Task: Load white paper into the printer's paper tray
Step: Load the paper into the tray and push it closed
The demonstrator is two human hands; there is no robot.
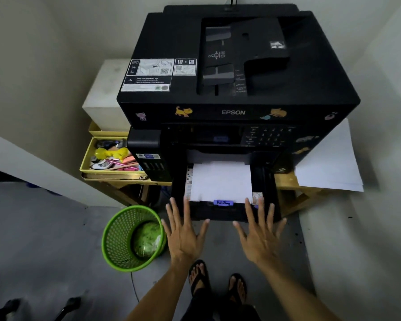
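A large black printer (pixel 236 72) stands on a low wooden table. Its black paper tray (pixel 265 181) is pulled out at the front, and a stack of white paper (pixel 220 181) lies flat in it behind a purple guide clip (pixel 223 202). My left hand (pixel 183 232) and my right hand (pixel 262 232) are spread flat with straight fingers at the tray's front edge, one at each side. Their fingertips reach the front of the tray. Neither hand holds anything.
More white sheets (pixel 331 165) lie on the wooden table (pixel 285 181) to the right of the printer. A yellow tray of stationery (pixel 112 158) and a white box (pixel 107 93) sit on the left. A green mesh bin (pixel 132 237) stands on the floor by my left hand.
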